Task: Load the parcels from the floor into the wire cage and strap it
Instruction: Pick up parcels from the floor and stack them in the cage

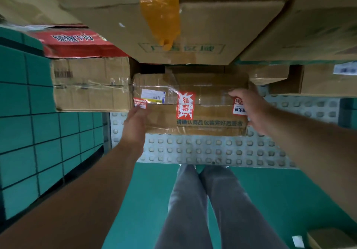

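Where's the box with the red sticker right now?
Centre of the head view: the box is gripped between the left hand and right hand, beside a taped carton on its left, over the studded floor strip.

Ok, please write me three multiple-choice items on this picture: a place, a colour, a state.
1. The white label on the parcel lies nearer: A the right hand; B the left hand; C neither.
2. The tape on the big box is: A blue; B black; C orange.
3. The parcel is: A gripped at both ends; B gripped by one hand; C untouched.
Answers: 1 B, it sits by the left end. 2 C, an orange strip runs down it. 3 A, left hand and right hand each grip an end.
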`<state>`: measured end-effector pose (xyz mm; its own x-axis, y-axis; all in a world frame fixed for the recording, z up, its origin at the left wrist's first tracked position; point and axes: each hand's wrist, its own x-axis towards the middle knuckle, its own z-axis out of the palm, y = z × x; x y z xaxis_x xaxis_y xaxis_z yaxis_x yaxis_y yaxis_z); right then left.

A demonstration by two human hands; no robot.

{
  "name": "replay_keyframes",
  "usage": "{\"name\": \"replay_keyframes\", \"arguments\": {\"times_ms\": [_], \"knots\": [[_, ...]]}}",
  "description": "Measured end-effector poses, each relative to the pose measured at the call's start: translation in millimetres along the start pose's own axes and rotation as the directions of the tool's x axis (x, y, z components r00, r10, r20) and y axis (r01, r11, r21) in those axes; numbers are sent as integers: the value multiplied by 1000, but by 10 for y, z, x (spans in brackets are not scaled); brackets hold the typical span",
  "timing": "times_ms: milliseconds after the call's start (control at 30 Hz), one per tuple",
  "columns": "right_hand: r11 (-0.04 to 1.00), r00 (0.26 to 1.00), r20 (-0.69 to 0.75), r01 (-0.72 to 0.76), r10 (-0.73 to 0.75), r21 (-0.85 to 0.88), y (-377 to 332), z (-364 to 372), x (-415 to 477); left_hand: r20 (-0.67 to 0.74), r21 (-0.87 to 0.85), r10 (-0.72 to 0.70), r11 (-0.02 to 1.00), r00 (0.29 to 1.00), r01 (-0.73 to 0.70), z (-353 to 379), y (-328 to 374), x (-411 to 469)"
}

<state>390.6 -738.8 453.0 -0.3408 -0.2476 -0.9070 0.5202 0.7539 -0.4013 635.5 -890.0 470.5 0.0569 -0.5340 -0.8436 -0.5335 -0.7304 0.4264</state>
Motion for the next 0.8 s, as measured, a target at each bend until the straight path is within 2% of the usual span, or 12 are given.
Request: {"name": "replay_keyframes", "arguments": {"times_ms": [67, 133, 233, 300, 433, 533, 667, 800], "knots": [[999, 999, 22, -23, 24, -23, -23, -1, 29, 19, 98, 14, 995, 1000, -16, 31, -24, 12], [998, 998, 49, -46, 48, -45, -51, -40, 21, 36, 270, 24, 962, 999, -33, 2, 3, 26], [995, 996, 53, -62, 66, -74, -65, -124, -60, 40, 538, 36, 841, 999, -51, -91, 131, 37], [996, 998, 4, -59, 60, -72, -53, -179, -162, 33, 644, 64, 762, 997, -71, -170, 232, 33], [996, 994, -80, -77, 73, -48, 1, -285, -530, 98, 702, 79, 702, 992, -125, -187, 447, -201], [993, 992, -30, -120, 120, 0, 93, -358, -968, 218, 678, 0, 719, 976, -151, -126, 450, -586], [978, 993, -4, -112, 115, 178, 241, -442, -1755, 369, 687, -7, 676, 929, -267, 21, 384, -1287], [935, 999, -26, -15, 25, 354, 504, -555, -2576, 528, 678, 24, 590, 849, -439, 220, 236, -2029]]}}
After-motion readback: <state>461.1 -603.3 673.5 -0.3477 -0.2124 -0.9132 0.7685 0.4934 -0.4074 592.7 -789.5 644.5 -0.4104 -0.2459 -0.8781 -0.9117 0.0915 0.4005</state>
